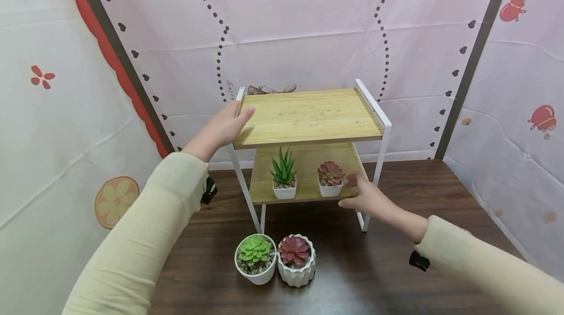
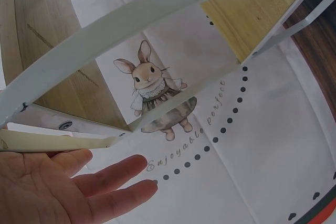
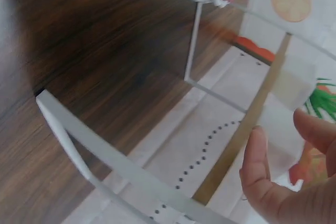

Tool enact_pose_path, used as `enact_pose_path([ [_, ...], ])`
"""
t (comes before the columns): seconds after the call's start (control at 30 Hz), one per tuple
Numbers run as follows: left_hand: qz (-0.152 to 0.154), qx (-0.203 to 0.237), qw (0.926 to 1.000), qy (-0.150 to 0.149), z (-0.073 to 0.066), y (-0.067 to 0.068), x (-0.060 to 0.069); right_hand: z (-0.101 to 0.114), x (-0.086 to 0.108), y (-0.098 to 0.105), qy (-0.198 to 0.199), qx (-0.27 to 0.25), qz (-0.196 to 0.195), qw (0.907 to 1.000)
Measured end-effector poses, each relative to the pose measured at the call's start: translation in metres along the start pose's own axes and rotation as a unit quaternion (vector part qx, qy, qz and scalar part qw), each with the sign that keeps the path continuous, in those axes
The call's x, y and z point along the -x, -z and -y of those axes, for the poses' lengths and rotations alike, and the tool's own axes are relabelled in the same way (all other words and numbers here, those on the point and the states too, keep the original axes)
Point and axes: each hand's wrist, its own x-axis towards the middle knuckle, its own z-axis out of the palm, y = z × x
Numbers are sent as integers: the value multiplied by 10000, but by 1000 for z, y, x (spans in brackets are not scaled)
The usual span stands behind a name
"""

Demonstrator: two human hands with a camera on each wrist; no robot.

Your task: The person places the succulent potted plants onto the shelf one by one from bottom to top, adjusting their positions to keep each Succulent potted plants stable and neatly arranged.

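Note:
A two-tier shelf with wooden boards and a white frame stands on the table. My left hand rests at the upper left side rail; in the left wrist view its fingers are extended beside the frame. My right hand is beside the red succulent in a white square pot on the lower board, thumb and fingers apart. Whether it touches the pot I cannot tell. A spiky green aloe-like plant in a similar pot stands to the left on that board.
In front of the shelf, a green succulent in a round white pot stands next to a red succulent in a ribbed white pot. The dark wooden table is surrounded by printed cloth at the back and sides.

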Motion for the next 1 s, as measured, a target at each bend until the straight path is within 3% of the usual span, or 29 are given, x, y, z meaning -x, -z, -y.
enact_pose_path([
  [0.13,-29,59,10000,-25,0,-1,0,-8,18,-9,473,85,166,9987],
  [0.2,-48,84,9999,-35,0,-1,0,-18,25,-21,836,13,346,9959],
  [0.3,-46,79,10000,-27,0,0,0,-37,32,-46,1050,-292,628,9921],
  [0.47,-37,76,10000,-36,-1,1,0,-61,36,-96,978,-907,735,9883],
  [0.63,-42,6,10000,-40,0,3,0,-64,30,-135,687,-1278,844,9858],
  [0.83,-52,-23,10000,-76,1,1,-1,-68,24,-163,624,-1271,670,9877],
  [1.0,-53,-30,10000,-67,1,-1,-2,-71,26,-176,674,-2207,691,9706],
])
